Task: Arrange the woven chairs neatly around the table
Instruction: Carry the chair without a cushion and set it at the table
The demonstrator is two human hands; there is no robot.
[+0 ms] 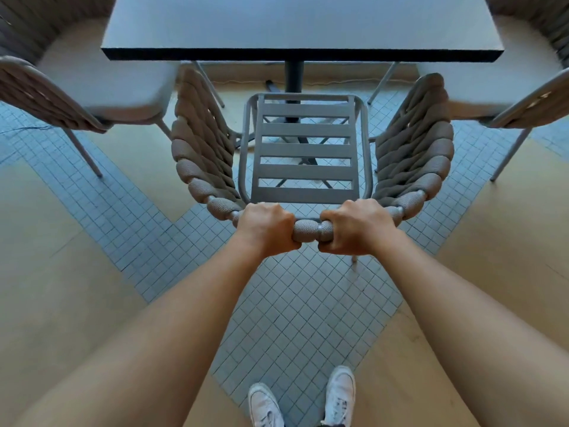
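A woven chair (304, 152) with a grey slatted seat and no cushion stands in front of me, facing the dark table (301, 26). Thick taupe rope wraps its curved backrest. My left hand (266, 226) and my right hand (357, 226) both grip the top rail of that backrest, a short gap of rope between them. The chair's front edge sits just short of the table's near edge, in line with the table's black pedestal (294, 78). A second woven chair (101, 84) with a pale cushion stands at the table's left side, a third woven chair (505, 87) at the right.
The floor is light wood with a zigzag band of small grey tiles (295, 303). My white shoes (303, 399) stand on the tiles behind the chair. A thin cable (27, 128) lies on the floor at the far left.
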